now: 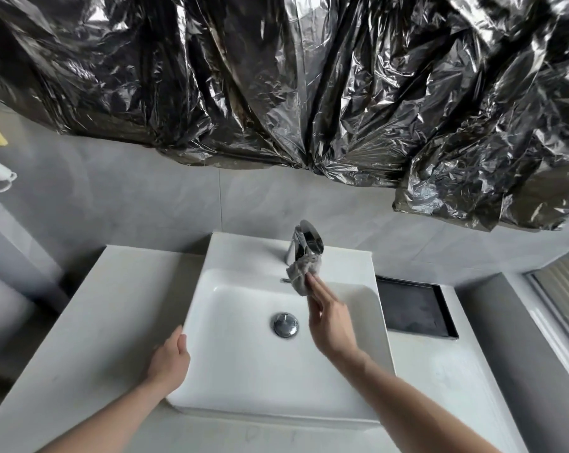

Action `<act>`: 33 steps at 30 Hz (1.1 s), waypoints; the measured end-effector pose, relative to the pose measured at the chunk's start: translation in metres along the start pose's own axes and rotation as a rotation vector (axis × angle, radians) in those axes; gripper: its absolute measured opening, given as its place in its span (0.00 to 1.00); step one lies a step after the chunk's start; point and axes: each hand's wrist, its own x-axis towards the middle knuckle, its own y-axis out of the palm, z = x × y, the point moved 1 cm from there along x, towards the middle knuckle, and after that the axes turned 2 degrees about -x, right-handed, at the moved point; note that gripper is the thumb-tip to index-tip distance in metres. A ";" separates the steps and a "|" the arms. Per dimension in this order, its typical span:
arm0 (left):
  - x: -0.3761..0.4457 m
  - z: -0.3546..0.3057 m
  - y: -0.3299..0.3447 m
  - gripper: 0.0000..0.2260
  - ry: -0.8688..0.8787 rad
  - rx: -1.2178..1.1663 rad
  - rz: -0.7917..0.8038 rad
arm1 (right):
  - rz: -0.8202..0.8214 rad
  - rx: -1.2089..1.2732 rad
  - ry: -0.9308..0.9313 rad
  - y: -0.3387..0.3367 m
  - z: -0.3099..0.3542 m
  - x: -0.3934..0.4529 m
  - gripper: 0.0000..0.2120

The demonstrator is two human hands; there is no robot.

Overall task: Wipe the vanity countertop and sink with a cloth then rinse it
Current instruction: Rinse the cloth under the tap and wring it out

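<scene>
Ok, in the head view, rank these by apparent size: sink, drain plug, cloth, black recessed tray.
1. sink
2. black recessed tray
3. cloth, bunched in the right hand, and drain plug: look alike, unranked.

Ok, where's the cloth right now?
In the head view the cloth is bunched at the faucet, back centre of the sink, held by the right hand.
</scene>
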 end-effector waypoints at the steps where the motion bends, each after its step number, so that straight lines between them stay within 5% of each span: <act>1: 0.001 0.001 0.000 0.22 0.002 0.005 0.004 | 0.001 0.022 0.029 0.008 0.001 -0.002 0.21; 7: 0.001 -0.002 -0.005 0.22 0.026 0.019 0.017 | -0.003 0.051 0.138 0.020 0.018 0.050 0.22; 11: -0.005 -0.008 -0.006 0.21 0.047 0.014 0.001 | -0.023 0.110 0.324 0.021 0.015 0.073 0.12; 17: -0.002 -0.003 -0.006 0.22 0.038 0.032 0.023 | -0.170 1.090 0.749 0.033 0.027 0.052 0.13; 21: 0.005 -0.011 -0.012 0.23 0.022 0.035 0.054 | -0.170 1.425 0.939 0.032 0.026 0.041 0.11; 24: 0.009 -0.040 -0.022 0.28 0.145 0.088 -0.073 | -0.122 1.459 0.984 0.035 0.022 0.028 0.14; 27: 0.008 -0.102 -0.030 0.21 0.379 -0.019 -0.157 | -0.020 1.390 0.941 0.029 0.014 0.017 0.15; 30: 0.002 -0.174 -0.033 0.15 0.531 -0.153 -0.058 | 0.143 1.182 0.838 0.016 0.011 0.004 0.15; 33: -0.002 -0.241 -0.029 0.14 0.476 -0.250 0.131 | 0.185 1.049 0.822 0.003 0.004 -0.008 0.12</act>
